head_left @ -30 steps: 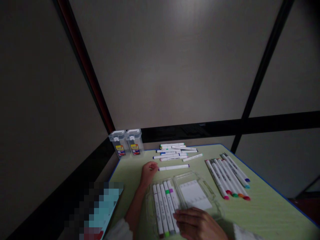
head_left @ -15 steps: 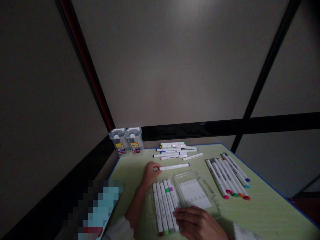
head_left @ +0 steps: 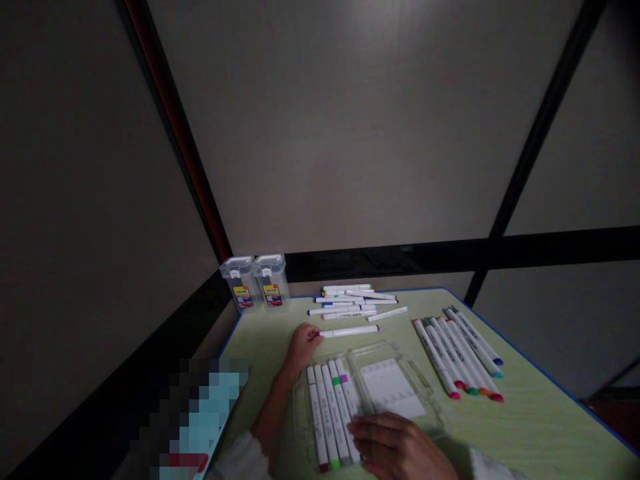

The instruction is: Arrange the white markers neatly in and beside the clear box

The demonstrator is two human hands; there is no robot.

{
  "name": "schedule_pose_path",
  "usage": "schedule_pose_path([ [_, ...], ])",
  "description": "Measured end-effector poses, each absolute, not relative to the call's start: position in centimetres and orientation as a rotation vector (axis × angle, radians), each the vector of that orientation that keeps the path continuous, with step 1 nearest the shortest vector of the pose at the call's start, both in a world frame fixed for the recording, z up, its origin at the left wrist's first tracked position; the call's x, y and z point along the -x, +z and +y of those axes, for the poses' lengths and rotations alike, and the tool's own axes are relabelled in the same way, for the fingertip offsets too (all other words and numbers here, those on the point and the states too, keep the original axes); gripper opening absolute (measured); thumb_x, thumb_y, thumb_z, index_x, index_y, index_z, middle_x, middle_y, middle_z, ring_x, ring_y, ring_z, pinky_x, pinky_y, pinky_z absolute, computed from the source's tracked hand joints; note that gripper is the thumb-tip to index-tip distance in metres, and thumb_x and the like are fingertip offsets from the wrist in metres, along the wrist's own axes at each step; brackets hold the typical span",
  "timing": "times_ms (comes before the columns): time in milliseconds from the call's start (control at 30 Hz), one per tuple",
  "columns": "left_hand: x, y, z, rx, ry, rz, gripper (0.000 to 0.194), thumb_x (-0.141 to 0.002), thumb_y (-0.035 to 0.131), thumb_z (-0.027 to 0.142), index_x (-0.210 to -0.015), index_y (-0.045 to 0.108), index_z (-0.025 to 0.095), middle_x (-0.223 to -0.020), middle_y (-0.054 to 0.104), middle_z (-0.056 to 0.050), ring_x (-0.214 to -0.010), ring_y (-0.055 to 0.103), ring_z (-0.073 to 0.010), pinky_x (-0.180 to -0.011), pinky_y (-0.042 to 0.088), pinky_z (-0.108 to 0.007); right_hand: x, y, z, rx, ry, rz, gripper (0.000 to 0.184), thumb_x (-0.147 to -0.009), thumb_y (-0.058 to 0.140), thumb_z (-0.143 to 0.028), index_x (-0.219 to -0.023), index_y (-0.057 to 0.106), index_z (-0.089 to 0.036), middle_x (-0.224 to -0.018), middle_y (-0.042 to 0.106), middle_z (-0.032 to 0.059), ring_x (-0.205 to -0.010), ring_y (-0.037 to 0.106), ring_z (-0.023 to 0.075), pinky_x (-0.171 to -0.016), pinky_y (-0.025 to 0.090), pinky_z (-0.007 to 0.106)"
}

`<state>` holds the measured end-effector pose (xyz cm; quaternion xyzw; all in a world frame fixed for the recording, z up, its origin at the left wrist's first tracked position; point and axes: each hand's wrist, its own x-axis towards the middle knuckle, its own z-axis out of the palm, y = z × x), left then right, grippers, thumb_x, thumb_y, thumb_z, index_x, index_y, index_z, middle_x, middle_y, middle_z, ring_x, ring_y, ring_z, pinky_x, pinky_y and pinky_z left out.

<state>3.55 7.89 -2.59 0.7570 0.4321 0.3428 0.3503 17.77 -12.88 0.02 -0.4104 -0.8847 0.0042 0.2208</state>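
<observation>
My left hand (head_left: 303, 347) is closed at the left end of a white marker (head_left: 349, 331) with purple ends, which lies crosswise on the table. Nearer to me is an open clear plastic case (head_left: 299, 413). Several white markers (head_left: 331, 413) lie side by side in its left half, with coloured bands and ends. A white card (head_left: 393, 388) shows inside the right half. My right hand (head_left: 400, 443) lies flat over the near part of the case, its fingers stretched out and the tips touching the rightmost marker.
Two clear lidded boxes (head_left: 273, 283) with labels stand at the far left corner. A loose pile of markers (head_left: 350, 303) lies at the back of the green table (head_left: 530, 413). Several more markers (head_left: 457, 353) lie in a group at the right. A pixelated patch covers the lower left.
The view has shifted very slightly. Both hands stay in nearly the same places, the left one at the purple-ended marker and the right one on the case.
</observation>
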Motion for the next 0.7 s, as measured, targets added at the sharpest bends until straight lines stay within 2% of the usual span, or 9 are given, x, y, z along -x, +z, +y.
schedule_pose_path([
  [100,-3.6,-2.5,7.9,-1.945,0.911,1.114,0.005,-0.064,0.053,0.016,-0.064,0.058,0.014,-0.066,0.052,0.0,-0.066,0.049,-0.0113,-0.062,0.039,-0.022,-17.8,-0.1,-12.9,1.132,0.01,-2.436,0.014,-0.082,0.051,-0.017,-0.089,0.063,-0.016,-0.101,0.064,0.0016,-0.099,0.055,0.0147,-0.084,0.044,0.024],
  [500,-3.5,-2.3,8.2,-1.842,0.997,1.088,0.016,-0.07,0.043,0.026,-0.057,0.043,0.017,-0.055,0.043,0.004,-0.059,0.042,-0.0104,-0.057,0.034,-0.021,-17.9,0.8,-13.0,1.149,0.05,-2.469,0.016,-0.083,0.05,-0.021,-0.091,0.063,-0.017,-0.102,0.064,0.0016,-0.099,0.055,0.0146,-0.085,0.044,0.023],
  [700,-3.3,-2.4,8.6,-1.74,1.043,1.123,0.022,-0.072,0.038,0.035,-0.059,0.041,0.018,-0.055,0.047,0.003,-0.057,0.044,-0.0107,-0.054,0.034,-0.021,-17.8,1.0,-13.0,1.145,0.01,-2.509,0.017,-0.084,0.049,-0.021,-0.09,0.063,-0.016,-0.102,0.064,0.0014,-0.099,0.056,0.0143,-0.084,0.044,0.022],
])
